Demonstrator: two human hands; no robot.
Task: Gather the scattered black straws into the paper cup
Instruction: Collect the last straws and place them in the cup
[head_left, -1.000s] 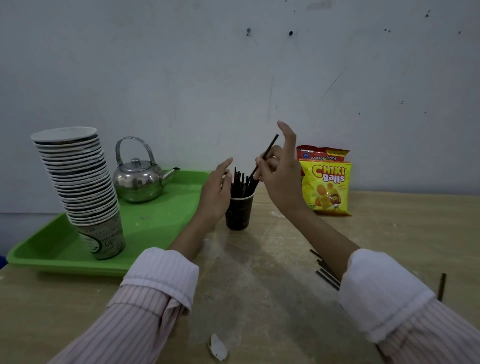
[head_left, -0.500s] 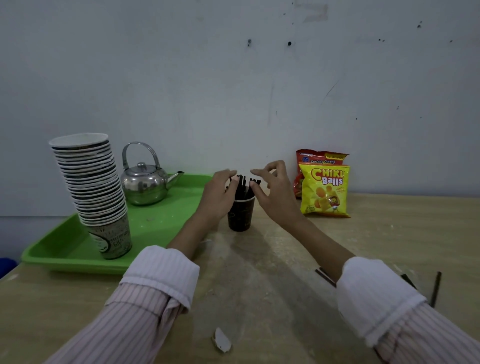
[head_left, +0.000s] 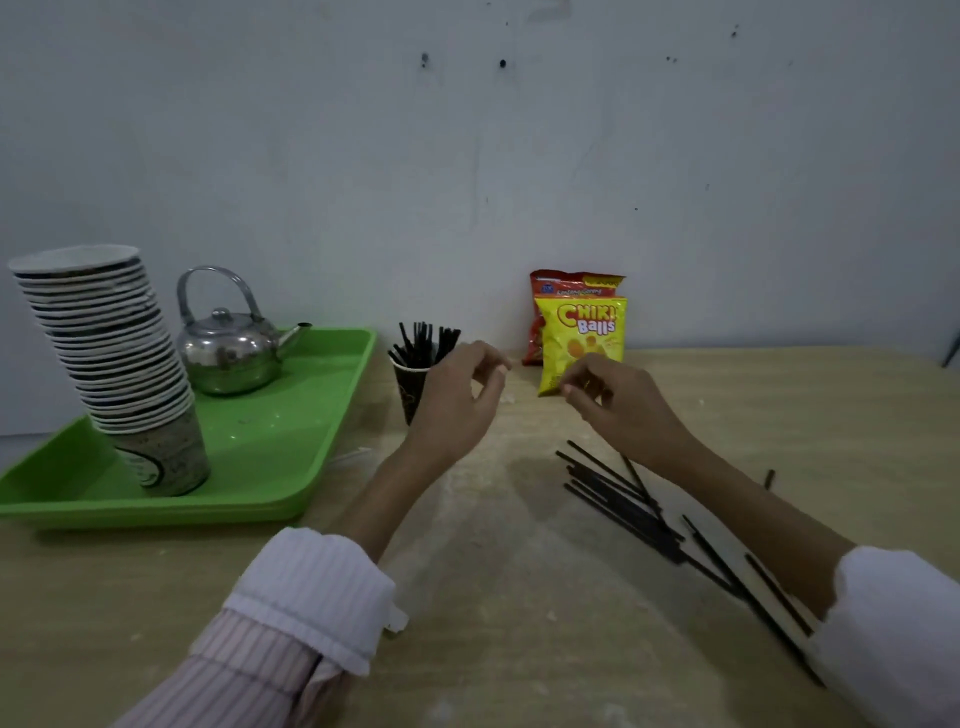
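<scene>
While our left hand (head_left: 457, 400) and right hand (head_left: 623, 410) hover over tabletop (head_left: 493, 597), fingers (head_left: 493, 366) loosely curled, holding nothing, we look. Paper cup (head_left: 408, 389) stands just beside left hand, black straws (head_left: 423, 340) poking out top. Loose straws (head_left: 615, 496) lie in messy pile on tabletop under right arm. We think straws light, thin, slippery, easy to bend. Best pinch bunch near middle. Green tray (head_left: 332, 426) edge close on cup's left, Chiki Balls bag (head_left: 582, 338) behind right hand. Open room near us. Cup looks tippy, so drop gently.

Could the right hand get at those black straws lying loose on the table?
Probably yes: the right hand hangs empty just beyond the loose straws, with nothing lying between them. Only its own forearm crosses over the pile's near end.
</scene>
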